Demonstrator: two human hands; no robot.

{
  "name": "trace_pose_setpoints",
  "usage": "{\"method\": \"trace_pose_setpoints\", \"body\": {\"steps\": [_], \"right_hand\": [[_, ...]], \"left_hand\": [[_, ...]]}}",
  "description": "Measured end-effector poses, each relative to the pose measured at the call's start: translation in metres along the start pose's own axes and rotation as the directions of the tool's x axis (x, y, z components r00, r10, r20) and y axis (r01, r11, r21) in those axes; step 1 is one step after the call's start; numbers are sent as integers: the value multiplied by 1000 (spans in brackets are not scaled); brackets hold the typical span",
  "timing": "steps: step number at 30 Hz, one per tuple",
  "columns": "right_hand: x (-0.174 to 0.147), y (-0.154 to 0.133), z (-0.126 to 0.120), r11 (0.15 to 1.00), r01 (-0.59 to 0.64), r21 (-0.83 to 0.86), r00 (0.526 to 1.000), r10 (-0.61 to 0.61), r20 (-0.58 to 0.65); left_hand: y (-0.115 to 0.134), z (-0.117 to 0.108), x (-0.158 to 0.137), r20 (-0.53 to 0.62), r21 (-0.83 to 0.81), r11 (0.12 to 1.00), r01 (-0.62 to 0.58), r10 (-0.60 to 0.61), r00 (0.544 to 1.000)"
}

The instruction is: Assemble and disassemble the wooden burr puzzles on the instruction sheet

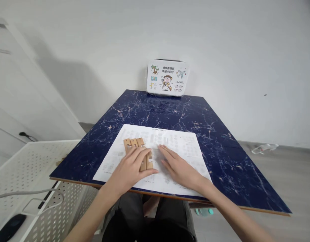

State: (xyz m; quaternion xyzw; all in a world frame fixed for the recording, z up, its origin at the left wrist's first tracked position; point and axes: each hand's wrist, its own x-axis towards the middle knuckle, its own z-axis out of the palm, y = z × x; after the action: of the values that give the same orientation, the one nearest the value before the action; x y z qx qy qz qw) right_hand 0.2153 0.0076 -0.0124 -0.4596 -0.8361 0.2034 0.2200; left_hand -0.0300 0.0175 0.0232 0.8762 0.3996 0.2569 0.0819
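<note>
Several notched wooden puzzle pieces [140,142] lie side by side on a printed white sheet [190,144]. The numbers 1 and 2 show on the far ends of two of them. Across these pieces rests my left hand [129,169], fingers stretched out and thumb apart, covering their middle. To the right, my right hand [179,168] lies on the sheet with its fingers extended and nothing in them. A gap separates it from the wood. Small faint drawings cover the sheet, too blurred to read.
A dark blue marbled tabletop [220,161] carries the sheet near its front edge. At its back stands a white illustrated case [167,79] against the wall. Left is a white perforated surface [8,174] with a cable and a black object [11,227]. A clear bottle [264,148] lies on the floor.
</note>
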Motion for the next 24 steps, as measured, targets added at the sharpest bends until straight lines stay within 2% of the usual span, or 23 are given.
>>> {"method": "trace_pose_setpoints", "body": {"steps": [5,10,19,21,24], "right_hand": [[-50,13,2,990,-13,-139,998,5,-60],[-62,13,3,976,33,-215,994,-54,-96],[-69,16,-2,970,-11,-242,995,-13,-96],[-72,14,-2,968,-24,-248,996,1,-94],[-80,12,-3,967,-44,-250,995,20,-97]], "left_hand": [[18,31,33,104,-71,996,-48,56,993],[13,42,55,195,-55,998,-16,26,980],[-37,18,30,190,-10,998,65,-62,980],[-38,16,25,190,-1,997,76,-74,979],[-21,21,23,206,-48,996,69,-57,977]]}}
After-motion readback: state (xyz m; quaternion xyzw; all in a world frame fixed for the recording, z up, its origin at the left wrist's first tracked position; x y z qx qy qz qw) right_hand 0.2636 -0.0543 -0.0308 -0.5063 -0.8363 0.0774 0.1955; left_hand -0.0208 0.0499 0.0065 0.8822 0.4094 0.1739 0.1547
